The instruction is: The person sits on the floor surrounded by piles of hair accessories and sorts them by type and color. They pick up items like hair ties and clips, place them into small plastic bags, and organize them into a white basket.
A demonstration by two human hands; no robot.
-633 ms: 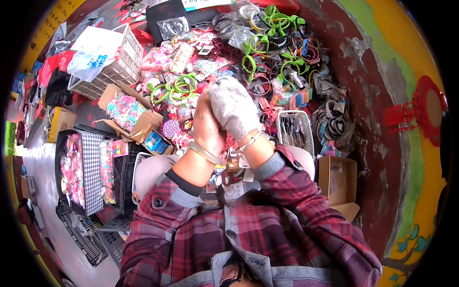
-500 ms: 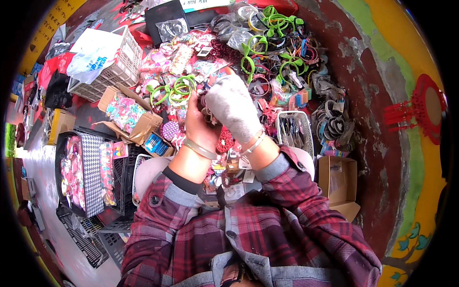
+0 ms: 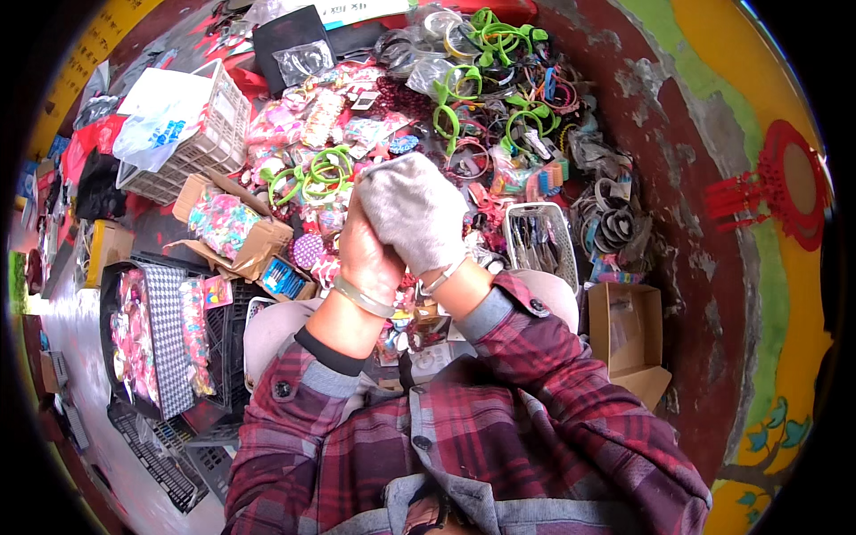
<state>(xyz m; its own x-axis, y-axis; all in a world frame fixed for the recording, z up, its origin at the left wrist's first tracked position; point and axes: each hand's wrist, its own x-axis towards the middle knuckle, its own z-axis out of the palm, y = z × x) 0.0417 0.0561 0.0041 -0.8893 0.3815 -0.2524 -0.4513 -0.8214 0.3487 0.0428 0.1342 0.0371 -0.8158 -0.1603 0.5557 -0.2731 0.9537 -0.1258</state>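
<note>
my gloved right hand (image 3: 416, 214) covers much of my left hand (image 3: 364, 254); with fingers hidden, i cannot tell what they grip. green hoops (image 3: 328, 171) lie just beyond. blue print marks the bag (image 3: 147, 134) over the crate (image 3: 227, 116). the carton (image 3: 264, 246) holds colourful packets (image 3: 221, 223), the basket (image 3: 563, 234) dark pieces (image 3: 533, 245).

Gloved right hand (image 3: 415, 212) overlaps the left hand (image 3: 364, 256), and an open box (image 3: 654, 330) sits at the right edge of the floor (image 3: 80, 343)!

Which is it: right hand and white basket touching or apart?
Apart. The head view shows pink items in the gap between the right hand and the white basket.
</note>
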